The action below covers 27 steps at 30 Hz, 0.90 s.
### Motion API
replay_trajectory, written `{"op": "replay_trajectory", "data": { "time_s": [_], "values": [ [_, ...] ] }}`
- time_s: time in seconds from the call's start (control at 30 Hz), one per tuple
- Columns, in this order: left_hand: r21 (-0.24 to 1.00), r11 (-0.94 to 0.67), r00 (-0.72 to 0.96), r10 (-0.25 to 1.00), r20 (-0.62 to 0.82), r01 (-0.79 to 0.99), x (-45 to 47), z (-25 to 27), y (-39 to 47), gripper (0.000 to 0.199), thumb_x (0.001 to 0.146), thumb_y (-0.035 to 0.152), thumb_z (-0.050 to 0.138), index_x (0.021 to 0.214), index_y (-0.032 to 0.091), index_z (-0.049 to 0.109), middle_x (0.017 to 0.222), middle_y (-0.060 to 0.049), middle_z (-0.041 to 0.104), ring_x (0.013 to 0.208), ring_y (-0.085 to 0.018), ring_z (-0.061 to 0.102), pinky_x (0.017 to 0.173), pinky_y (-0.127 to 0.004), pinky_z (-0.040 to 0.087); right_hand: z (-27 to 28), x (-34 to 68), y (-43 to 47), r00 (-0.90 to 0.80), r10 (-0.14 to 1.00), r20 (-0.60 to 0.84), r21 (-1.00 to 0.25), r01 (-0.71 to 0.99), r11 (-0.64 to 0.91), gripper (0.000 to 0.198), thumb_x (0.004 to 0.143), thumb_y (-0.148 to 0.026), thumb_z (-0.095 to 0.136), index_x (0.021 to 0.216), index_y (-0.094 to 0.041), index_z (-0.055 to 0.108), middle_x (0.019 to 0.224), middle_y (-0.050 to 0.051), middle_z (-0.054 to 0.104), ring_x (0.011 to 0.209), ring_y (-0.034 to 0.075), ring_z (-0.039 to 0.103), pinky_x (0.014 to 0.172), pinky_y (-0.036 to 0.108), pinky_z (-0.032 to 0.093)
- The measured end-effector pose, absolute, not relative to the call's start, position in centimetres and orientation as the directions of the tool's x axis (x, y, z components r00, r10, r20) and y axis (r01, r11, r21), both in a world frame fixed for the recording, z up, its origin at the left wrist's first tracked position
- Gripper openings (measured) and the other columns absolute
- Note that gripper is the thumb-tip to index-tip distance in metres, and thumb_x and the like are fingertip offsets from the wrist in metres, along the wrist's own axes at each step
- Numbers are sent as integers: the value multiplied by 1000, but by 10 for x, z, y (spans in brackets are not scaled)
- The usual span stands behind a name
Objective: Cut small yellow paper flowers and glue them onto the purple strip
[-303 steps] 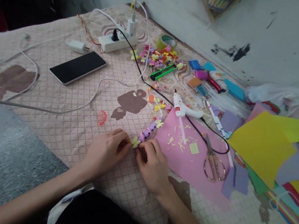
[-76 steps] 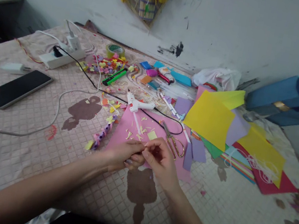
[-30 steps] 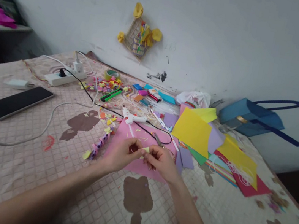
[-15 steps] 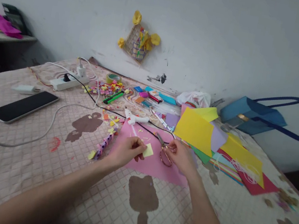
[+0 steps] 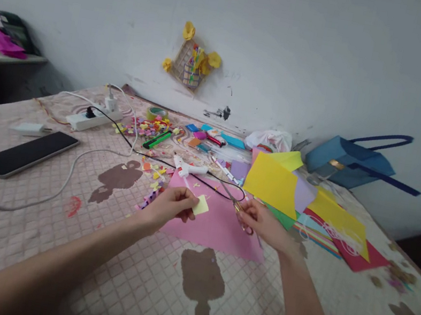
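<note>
Pinched in my left hand (image 5: 179, 204) is a small pale yellow piece of paper (image 5: 201, 206), held over the pink sheet (image 5: 218, 229). My right hand (image 5: 260, 220) is closed on the handles of a pair of scissors (image 5: 238, 206), whose blades point away and to the left. A gap separates the blades from the yellow paper. Beyond both hands a white glue gun (image 5: 189, 168) lies at the pink sheet's far edge. Partly behind my left hand is a purple strip with dark spots and small paper bits (image 5: 150, 197).
Left are a phone (image 5: 28, 152), a charger (image 5: 30, 129) and a power strip (image 5: 93, 119) with cords crossing the table. A green cutter (image 5: 157, 139) lies beside a pile of paper cutouts (image 5: 148, 127). Coloured sheets (image 5: 273, 184) and a blue bag (image 5: 350, 163) stand right.
My left hand has shifted a little left with the yellow paper. My right hand has moved right and turned the scissors, so the handles sit closer under the fingers.
</note>
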<state>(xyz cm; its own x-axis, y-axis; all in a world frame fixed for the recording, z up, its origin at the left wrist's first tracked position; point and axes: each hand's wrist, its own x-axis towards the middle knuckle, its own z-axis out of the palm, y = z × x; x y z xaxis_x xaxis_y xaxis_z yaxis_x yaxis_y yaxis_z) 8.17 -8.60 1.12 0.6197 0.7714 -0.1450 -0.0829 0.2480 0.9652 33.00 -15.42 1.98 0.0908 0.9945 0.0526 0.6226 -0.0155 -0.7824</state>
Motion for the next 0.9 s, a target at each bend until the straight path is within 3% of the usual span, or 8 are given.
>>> {"op": "replay_trajectory", "data": {
  "time_s": [0.07,0.17,0.37,0.57,0.7,0.83,0.9],
  "values": [
    [966,244,620,772,-140,-85,79,11,-88,24,73,34,63,69,14,49,54,-1,60,47,-7,51,49,-19,39,26,315,-157,4,1000,27,-908,419,23,28,75,-42,60,91,-19,55,66,-2,52,53,10,46,46,22,34],
    [978,201,631,766,-121,-56,76,13,-92,23,74,33,61,69,14,49,53,0,59,46,-7,49,48,-20,37,28,282,-160,68,997,40,-980,197,26,28,75,-42,60,91,-19,55,59,-5,44,45,8,37,38,19,27],
    [997,72,662,749,-38,-24,76,14,-100,24,75,35,60,69,14,49,54,0,57,47,-8,49,48,-21,36,21,238,-169,52,996,-75,-987,139,-81,25,71,-40,64,73,-17,54,51,-6,42,40,6,34,34,19,24],
    [987,150,676,733,-72,-58,78,12,-102,32,82,45,48,78,13,53,59,-1,58,50,-9,50,49,-22,37,19,239,-168,31,993,-115,-989,95,-117,20,72,-34,61,66,-18,49,46,-7,41,38,7,33,35,19,21],
    [998,64,689,723,-44,-3,76,13,-104,26,73,36,62,71,13,52,59,0,56,51,-8,48,48,-20,34,14,239,-167,-24,994,-108,-993,39,-107,20,75,-33,58,65,-18,48,45,-7,42,38,7,32,36,20,21],
    [997,72,669,742,-37,-25,75,15,-103,21,75,31,59,68,13,51,58,0,57,51,-7,49,52,-21,37,12,241,-166,-19,997,-71,-997,32,-71,22,78,-35,55,65,-18,48,48,-6,41,40,7,33,36,20,21],
    [997,78,650,759,-43,-24,75,16,-102,20,75,30,59,68,13,51,59,-1,58,52,-8,50,53,-22,39,13,248,-164,30,998,-54,-993,107,-57,23,79,-38,54,67,-18,48,49,-6,42,40,7,33,36,20,20]
  ]
}}
